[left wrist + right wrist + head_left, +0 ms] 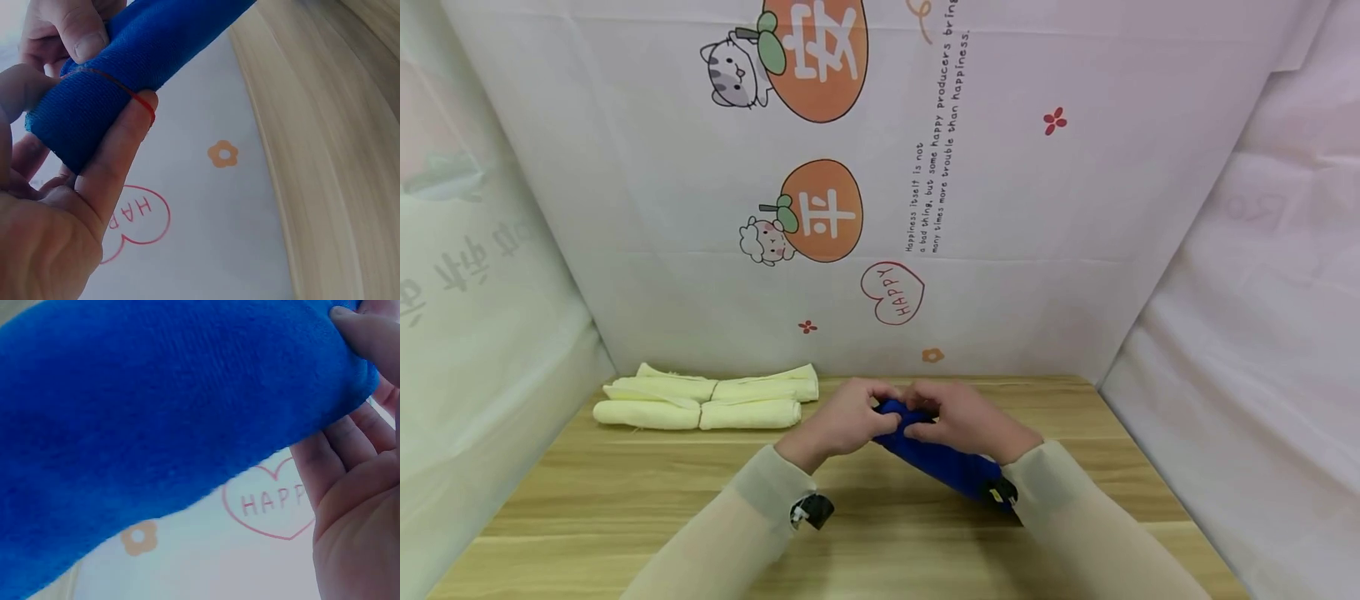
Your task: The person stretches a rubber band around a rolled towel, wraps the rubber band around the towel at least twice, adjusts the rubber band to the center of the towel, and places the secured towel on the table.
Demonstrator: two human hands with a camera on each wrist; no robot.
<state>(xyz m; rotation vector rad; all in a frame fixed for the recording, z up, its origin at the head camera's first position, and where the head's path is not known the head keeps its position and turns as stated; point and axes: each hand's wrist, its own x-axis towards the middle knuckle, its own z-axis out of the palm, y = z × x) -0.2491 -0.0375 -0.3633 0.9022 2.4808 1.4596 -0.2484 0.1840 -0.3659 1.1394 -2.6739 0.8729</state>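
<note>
Both hands hold a blue rolled towel point(943, 468) near its far end, over the wooden table. The left hand point(848, 419) grips that end, its thumb on one side and its index finger on the other. A red rubber band point(128, 92) runs around the roll and passes over the tip of this index finger in the left wrist view. My right hand point(961, 419) holds the same end from the right, with the thumb pressed on the fabric. From there the towel point(144, 419) slants down under the right wrist, which partly hides its lower part.
Pale yellow rolled towels point(748, 414), tied around the middle, lie together at the back left of the wooden table point(647, 500). A white printed cloth point(1000, 208) hangs upright behind the table, and white cloth walls point(1247, 333) stand on both sides.
</note>
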